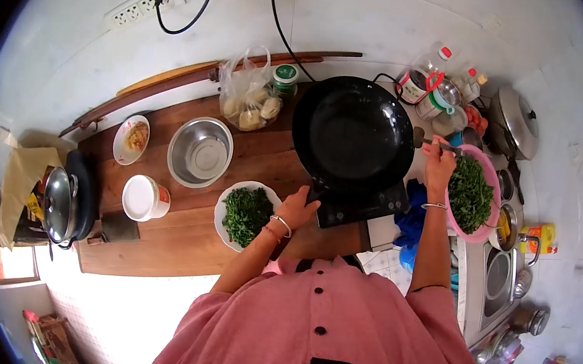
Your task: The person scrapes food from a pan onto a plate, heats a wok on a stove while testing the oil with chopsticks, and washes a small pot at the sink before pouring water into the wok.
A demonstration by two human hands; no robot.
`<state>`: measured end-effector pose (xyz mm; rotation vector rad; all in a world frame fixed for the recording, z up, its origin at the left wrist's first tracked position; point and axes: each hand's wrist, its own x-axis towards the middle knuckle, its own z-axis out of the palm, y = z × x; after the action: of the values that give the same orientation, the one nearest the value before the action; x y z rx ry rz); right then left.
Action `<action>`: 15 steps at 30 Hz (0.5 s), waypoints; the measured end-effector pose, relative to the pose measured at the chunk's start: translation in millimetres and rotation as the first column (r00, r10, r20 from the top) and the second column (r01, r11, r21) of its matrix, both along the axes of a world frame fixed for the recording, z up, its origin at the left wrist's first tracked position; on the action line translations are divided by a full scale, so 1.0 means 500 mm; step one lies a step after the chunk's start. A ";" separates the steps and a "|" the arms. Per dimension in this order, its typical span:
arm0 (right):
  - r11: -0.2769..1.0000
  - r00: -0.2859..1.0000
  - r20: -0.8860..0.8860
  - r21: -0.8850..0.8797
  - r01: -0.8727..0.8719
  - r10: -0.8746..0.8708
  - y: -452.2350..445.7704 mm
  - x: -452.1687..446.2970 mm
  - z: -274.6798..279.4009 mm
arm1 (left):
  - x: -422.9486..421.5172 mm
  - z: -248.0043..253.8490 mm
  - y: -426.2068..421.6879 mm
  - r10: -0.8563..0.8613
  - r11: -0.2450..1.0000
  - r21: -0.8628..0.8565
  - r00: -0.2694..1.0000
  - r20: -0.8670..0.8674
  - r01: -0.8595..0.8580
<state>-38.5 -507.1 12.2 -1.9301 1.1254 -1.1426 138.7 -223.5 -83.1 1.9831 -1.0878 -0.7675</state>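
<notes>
Round black wok (353, 135), glossy inside, pale-specked, right hand (440, 161) closed around its handle (420, 138), left hand (297, 208) loosely open beside cooker (361, 208)

We see black wok (353, 135), pink basin (482, 155), green leaves (247, 211), white plate (220, 216), brown wood-grain counter (164, 241), red bottle cap (446, 52); our shirt (362, 324) pink, buttons (320, 331) black.

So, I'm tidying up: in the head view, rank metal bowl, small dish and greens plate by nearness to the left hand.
From the left hand:
1. Greens plate, just left.
2. Metal bowl, farther left, wallward.
3. Small dish, leftmost of these.
</notes>
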 end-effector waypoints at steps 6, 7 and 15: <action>0.992 0.974 -0.197 -0.028 -0.123 0.115 -0.070 0.025 -0.027 | -0.029 0.031 -0.018 0.036 0.996 0.085 0.998 0.044 -0.039; 0.986 0.959 -0.257 -0.076 -0.146 0.122 -0.080 0.028 -0.037 | -0.038 0.029 -0.015 0.050 0.994 0.093 0.998 0.042 -0.054; 0.976 0.971 -0.204 -0.151 -0.159 0.127 -0.099 0.036 -0.035 | -0.082 0.024 -0.024 0.165 0.985 0.000 0.955 0.247 -0.170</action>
<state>-20.4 -556.5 -5.5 -2.2532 0.9951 -1.0152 97.5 -235.5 -71.1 2.1990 -1.0360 -0.4529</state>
